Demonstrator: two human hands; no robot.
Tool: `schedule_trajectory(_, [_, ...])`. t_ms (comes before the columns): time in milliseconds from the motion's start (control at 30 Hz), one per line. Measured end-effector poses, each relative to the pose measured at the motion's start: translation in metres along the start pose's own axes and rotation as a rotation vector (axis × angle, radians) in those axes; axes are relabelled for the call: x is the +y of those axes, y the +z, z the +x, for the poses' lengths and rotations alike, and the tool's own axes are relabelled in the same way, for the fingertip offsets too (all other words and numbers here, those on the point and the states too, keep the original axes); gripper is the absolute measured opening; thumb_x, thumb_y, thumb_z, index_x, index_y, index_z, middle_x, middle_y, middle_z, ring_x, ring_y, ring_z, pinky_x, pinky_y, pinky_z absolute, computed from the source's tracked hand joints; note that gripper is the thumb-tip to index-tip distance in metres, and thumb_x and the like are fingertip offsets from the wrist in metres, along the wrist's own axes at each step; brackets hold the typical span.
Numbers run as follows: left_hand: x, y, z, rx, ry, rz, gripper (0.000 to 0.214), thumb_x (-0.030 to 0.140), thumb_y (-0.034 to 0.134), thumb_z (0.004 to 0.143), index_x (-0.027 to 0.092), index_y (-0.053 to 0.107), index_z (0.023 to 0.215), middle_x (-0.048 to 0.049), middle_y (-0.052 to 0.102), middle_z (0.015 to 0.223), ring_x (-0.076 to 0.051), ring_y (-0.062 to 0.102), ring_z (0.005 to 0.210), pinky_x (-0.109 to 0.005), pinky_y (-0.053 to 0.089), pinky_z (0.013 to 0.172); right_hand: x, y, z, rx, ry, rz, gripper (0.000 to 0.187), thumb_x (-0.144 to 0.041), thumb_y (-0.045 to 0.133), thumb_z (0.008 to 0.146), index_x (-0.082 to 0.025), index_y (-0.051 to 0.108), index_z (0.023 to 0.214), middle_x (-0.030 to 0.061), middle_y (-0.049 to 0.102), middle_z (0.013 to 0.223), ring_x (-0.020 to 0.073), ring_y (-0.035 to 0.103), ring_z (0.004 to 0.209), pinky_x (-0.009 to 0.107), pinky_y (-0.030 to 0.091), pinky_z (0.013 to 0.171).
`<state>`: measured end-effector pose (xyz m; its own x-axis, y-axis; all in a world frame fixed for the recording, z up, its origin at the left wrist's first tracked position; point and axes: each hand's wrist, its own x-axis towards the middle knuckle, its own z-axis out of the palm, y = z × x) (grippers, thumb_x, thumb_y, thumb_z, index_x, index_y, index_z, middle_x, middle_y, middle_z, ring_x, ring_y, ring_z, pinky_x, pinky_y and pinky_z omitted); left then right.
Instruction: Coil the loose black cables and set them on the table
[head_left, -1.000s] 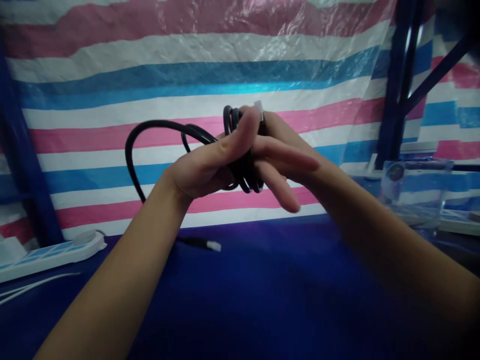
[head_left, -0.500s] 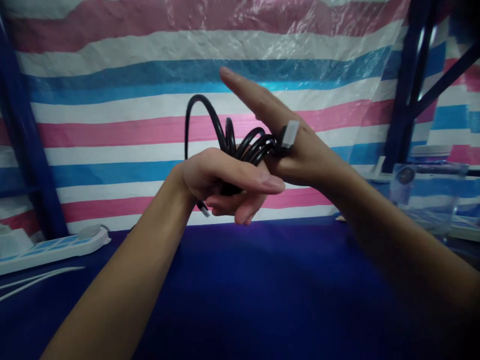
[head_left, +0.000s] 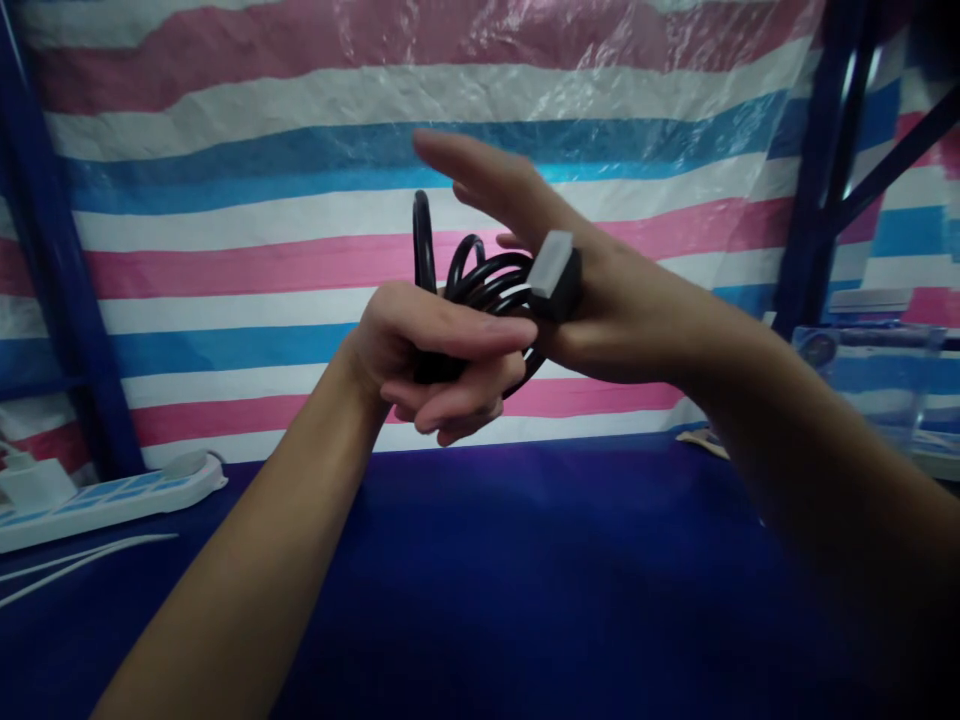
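Observation:
A black cable [head_left: 480, 285] is wound in several loops and held up in front of a striped tarp. My left hand [head_left: 435, 355] is curled round the lower part of the coil, its fingers closed on it. My right hand [head_left: 592, 300] grips the coil from the right, with the index finger stretched out to the upper left. A grey-ended plug [head_left: 555, 272] of the cable rests against my right hand's thumb side. Both hands hang well above the blue table [head_left: 525, 600].
A white power strip [head_left: 112, 495] with thin white cords lies at the table's left edge. A clear plastic box [head_left: 862, 370] stands at the right. Dark blue frame posts [head_left: 817, 170] rise at the right and at the left. The pink, white and blue tarp [head_left: 300, 150] closes off the back.
The loose length of cable with its plug has been drawn up from the table into the coil. The coil is tighter, and the grey plug now sits by my right thumb.

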<state>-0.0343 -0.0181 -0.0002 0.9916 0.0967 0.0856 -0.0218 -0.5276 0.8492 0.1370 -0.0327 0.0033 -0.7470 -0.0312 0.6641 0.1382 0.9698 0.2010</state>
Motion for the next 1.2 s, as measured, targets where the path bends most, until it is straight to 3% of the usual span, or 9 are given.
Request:
schedule_trajectory(100, [-0.002, -0.005, -0.004, 0.020, -0.092, 0.042, 0.048, 0.043, 0.047, 0.086, 0.018, 0.062, 0.047, 0.0017, 0.026, 0.025, -0.009, 0.026, 0.023, -0.027, 0.043, 0.043, -0.002, 0.000, 0.002, -0.131, 0.025, -0.133, 0.053, -0.006, 0.047, 0.081, -0.015, 0.037, 0.133, 0.0045, 0.008, 0.155, 0.0135, 0.005, 0.142, 0.022, 0.015, 0.114])
schedule_trajectory(167, [-0.003, -0.007, -0.004, 0.058, -0.156, 0.053, 0.046, 0.043, 0.051, 0.084, 0.018, 0.063, 0.049, 0.0013, 0.030, 0.026, -0.009, 0.027, 0.023, -0.026, 0.040, 0.040, -0.001, 0.002, 0.004, -0.137, 0.034, -0.239, 0.036, -0.010, 0.049, 0.083, -0.013, 0.048, 0.118, 0.0103, 0.027, 0.149, 0.0194, 0.014, 0.140, 0.026, 0.023, 0.111])
schedule_trajectory(200, [-0.004, -0.008, -0.004, 0.078, -0.186, 0.056, 0.044, 0.042, 0.052, 0.084, 0.017, 0.062, 0.048, 0.0009, 0.031, 0.026, -0.008, 0.028, 0.024, -0.025, 0.038, 0.039, 0.002, 0.003, 0.004, -0.118, 0.031, -0.302, 0.024, -0.013, 0.051, 0.083, -0.013, 0.052, 0.106, 0.0126, 0.043, 0.136, 0.0233, 0.028, 0.135, 0.029, 0.032, 0.103])
schedule_trajectory(267, [-0.005, -0.009, -0.002, 0.124, -0.248, 0.069, 0.041, 0.035, 0.053, 0.083, 0.016, 0.062, 0.049, 0.0006, 0.034, 0.027, -0.008, 0.030, 0.025, -0.024, 0.036, 0.039, 0.008, 0.007, 0.003, -0.093, 0.048, -0.394, 0.004, -0.016, 0.052, 0.082, -0.015, 0.052, 0.085, 0.0082, 0.061, 0.093, 0.0221, 0.055, 0.098, 0.029, 0.042, 0.073])
schedule_trajectory(333, [-0.008, -0.011, 0.000, 0.185, -0.282, 0.070, 0.037, 0.027, 0.051, 0.082, 0.014, 0.060, 0.049, 0.0012, 0.032, 0.027, -0.008, 0.030, 0.027, -0.023, 0.037, 0.042, 0.017, 0.011, 0.000, -0.087, 0.110, -0.399, 0.008, -0.016, 0.053, 0.078, -0.016, 0.047, 0.074, -0.0004, 0.051, 0.065, 0.0120, 0.048, 0.061, 0.026, 0.030, 0.053])
schedule_trajectory(367, [-0.010, -0.012, 0.001, 0.209, -0.284, 0.058, 0.035, 0.024, 0.050, 0.081, 0.014, 0.060, 0.048, 0.0017, 0.031, 0.027, -0.007, 0.030, 0.028, -0.024, 0.037, 0.043, 0.021, 0.012, -0.001, -0.090, 0.144, -0.371, 0.009, -0.014, 0.054, 0.076, -0.016, 0.046, 0.072, -0.0025, 0.048, 0.061, 0.0090, 0.041, 0.054, 0.025, 0.025, 0.051])
schedule_trajectory(567, [-0.018, -0.016, 0.004, 0.227, -0.271, -0.024, 0.033, 0.021, 0.049, 0.078, 0.012, 0.058, 0.047, 0.0032, 0.026, 0.028, -0.006, 0.022, 0.027, -0.025, 0.026, 0.040, 0.027, 0.013, -0.006, -0.132, 0.234, -0.248, 0.012, -0.015, 0.057, 0.069, -0.015, 0.046, 0.067, -0.0031, 0.048, 0.059, 0.0068, 0.035, 0.052, 0.024, 0.021, 0.051])
schedule_trajectory(767, [-0.012, -0.014, 0.005, 0.212, -0.261, -0.004, 0.031, 0.020, 0.048, 0.079, 0.012, 0.060, 0.051, 0.0030, 0.027, 0.029, -0.007, 0.024, 0.028, -0.026, 0.026, 0.040, 0.016, 0.007, -0.003, -0.147, 0.282, -0.223, 0.010, -0.015, 0.060, 0.068, -0.014, 0.050, 0.066, -0.0022, 0.051, 0.058, 0.0066, 0.035, 0.052, 0.024, 0.021, 0.050])
schedule_trajectory(1200, [-0.014, -0.013, 0.006, 0.250, -0.255, 0.021, 0.031, 0.018, 0.049, 0.078, 0.013, 0.058, 0.049, 0.0029, 0.028, 0.029, -0.007, 0.025, 0.028, -0.026, 0.027, 0.041, 0.017, 0.008, -0.004, -0.183, 0.313, -0.210, 0.004, -0.012, 0.058, 0.068, -0.014, 0.054, 0.067, -0.0021, 0.055, 0.059, 0.0062, 0.038, 0.051, 0.023, 0.023, 0.048])
